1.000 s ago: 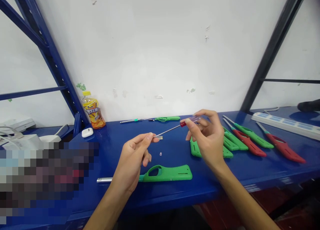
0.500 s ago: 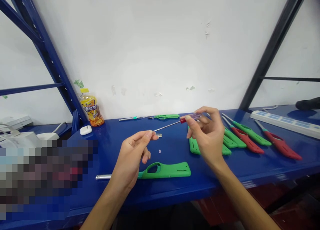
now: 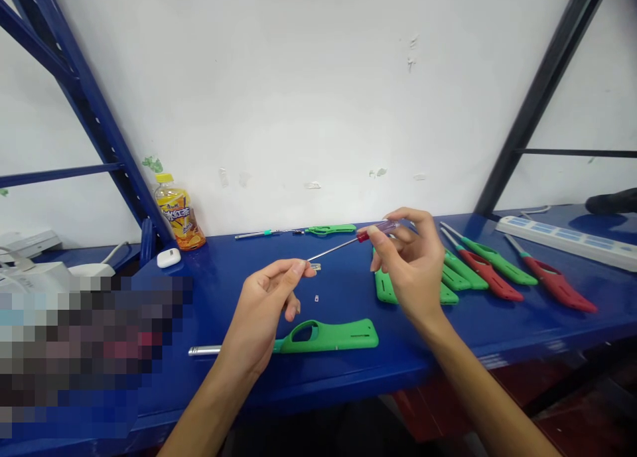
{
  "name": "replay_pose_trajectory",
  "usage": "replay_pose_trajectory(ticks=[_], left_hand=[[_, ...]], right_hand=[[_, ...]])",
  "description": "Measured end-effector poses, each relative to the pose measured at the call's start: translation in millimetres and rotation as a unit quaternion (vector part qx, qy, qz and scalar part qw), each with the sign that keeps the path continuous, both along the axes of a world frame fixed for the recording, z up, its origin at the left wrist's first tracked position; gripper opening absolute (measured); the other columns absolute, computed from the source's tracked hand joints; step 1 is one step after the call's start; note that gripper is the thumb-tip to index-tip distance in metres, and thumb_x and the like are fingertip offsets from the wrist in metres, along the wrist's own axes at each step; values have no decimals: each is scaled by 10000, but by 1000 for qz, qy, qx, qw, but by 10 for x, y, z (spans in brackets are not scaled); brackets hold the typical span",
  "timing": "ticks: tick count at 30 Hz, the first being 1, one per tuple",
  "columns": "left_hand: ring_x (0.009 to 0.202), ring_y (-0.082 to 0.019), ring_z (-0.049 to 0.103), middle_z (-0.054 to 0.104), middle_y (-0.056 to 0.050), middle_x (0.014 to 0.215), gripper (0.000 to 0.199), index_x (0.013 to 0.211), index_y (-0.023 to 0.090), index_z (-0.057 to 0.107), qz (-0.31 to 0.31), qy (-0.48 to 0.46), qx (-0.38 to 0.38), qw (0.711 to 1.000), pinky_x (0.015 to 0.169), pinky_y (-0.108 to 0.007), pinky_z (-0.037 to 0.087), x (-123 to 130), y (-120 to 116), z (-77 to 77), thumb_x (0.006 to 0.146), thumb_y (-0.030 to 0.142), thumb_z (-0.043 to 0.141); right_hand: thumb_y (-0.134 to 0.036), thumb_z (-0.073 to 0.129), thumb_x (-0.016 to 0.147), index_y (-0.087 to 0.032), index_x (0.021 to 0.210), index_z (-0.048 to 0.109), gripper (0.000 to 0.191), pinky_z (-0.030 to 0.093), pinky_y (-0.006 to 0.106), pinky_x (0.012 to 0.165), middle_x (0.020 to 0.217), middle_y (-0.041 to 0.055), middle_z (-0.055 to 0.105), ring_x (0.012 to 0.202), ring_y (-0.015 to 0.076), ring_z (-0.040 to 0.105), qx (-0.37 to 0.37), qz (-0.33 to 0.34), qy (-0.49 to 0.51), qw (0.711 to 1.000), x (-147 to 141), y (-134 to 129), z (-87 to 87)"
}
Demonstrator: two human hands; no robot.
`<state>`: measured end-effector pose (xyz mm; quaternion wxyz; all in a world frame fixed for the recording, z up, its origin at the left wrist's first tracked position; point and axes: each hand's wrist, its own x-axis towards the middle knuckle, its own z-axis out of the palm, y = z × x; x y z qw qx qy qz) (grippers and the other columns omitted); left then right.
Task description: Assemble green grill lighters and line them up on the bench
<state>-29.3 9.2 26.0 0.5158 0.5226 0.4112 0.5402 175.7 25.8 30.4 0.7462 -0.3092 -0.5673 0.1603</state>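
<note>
Bright wall (image 3: 298,92), near-black bottom edge

Upper centre brightest; light source out of frame. Faint sheen on blue tabletop (image 3: 527,326), lower right. Pixelated patch blots lower left. Wide-angle view tilts posts (image 3: 93,105) at both sides.

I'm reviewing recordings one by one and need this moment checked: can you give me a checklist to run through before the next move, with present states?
1. Screwdriver held by its handle in the right hand: ok.
2. Left hand at the screwdriver's tip: ok, thumb and fingers pinched together there.
3. Anything small pinched at that tip: cannot tell, too small and covered.
4. Nearest green lighter fully visible: not ok, the left wrist hides part of it.
5. Tiny pale part on the table uncovered: ok.
6. Bottle capped: ok.
</note>
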Motion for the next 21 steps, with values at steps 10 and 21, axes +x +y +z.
replay_pose_trajectory(ticks=[10,21], left_hand=[[433,9,361,721,2,899,317,1004,159,760,-2,1,12,1000,557,-199,425,1,-4,0,882,451,779],[442,12,392,717,-12,1000,300,1005,169,753,3,10,28,1000,539,-199,405,6,-8,-16,917,456,747]], right_hand=[[-317,779,903,-257,1071,572,273,481,248,445,802,-36,696,452,88,574,1,0,-14,1000,-10,-6,3],[-306,754,922,-248,1070,624,205,437,265,432,835,-22,696,450,83,554,-4,-19,-38,999,6,-20,-1]])
